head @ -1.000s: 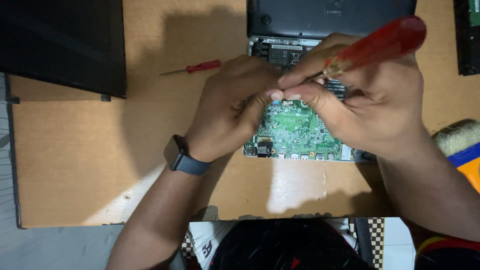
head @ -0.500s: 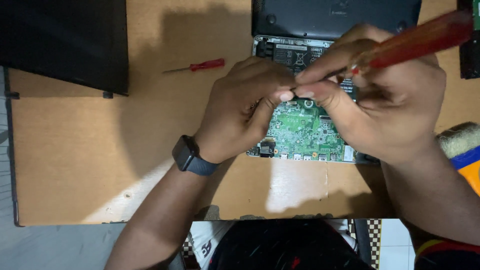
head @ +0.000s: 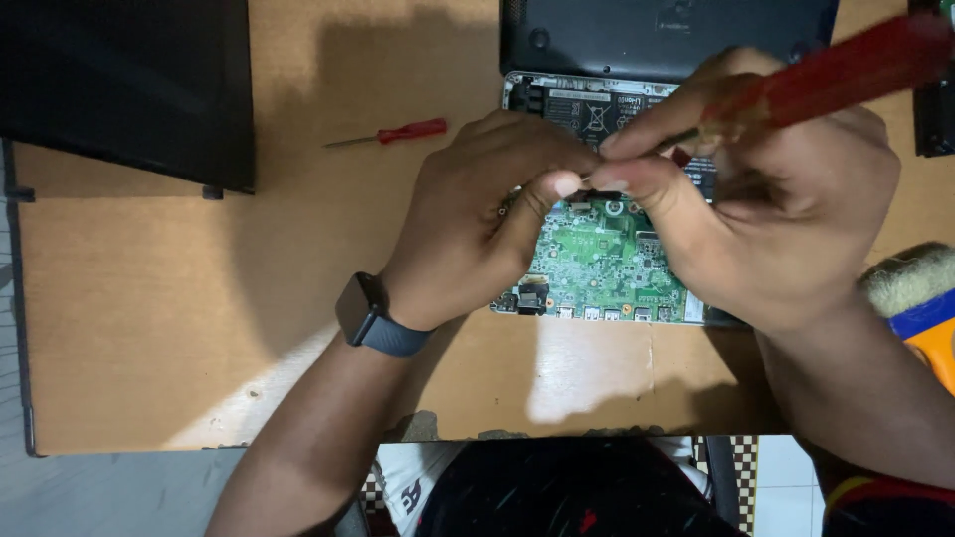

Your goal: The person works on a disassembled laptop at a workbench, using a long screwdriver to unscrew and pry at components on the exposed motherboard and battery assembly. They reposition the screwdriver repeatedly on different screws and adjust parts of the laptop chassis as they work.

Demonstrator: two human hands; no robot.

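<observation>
An opened laptop base with a green circuit board (head: pixel 602 261) lies on the wooden table (head: pixel 199 328). My left hand (head: pixel 477 224), with a dark smartwatch (head: pixel 366 316) on the wrist, rests on the board's left part, its thumb and fingers pinched at a small part near the board's top. My right hand (head: pixel 766 209) meets it there, thumb tip touching the same spot, while holding a large red-handled screwdriver (head: pixel 826 75) that points down toward the board. The small part between the fingertips is mostly hidden.
A small red-handled screwdriver (head: pixel 393 133) lies on the table left of the laptop. A black panel (head: pixel 129 89) covers the far left corner. A dark laptop cover (head: pixel 667 35) sits behind the board. A brush with blue and orange handle (head: pixel 920 298) is at the right edge.
Both hands stay pinched over the board's top edge. The big screwdriver handle has tilted a little further to the right; the view shifted slightly.
</observation>
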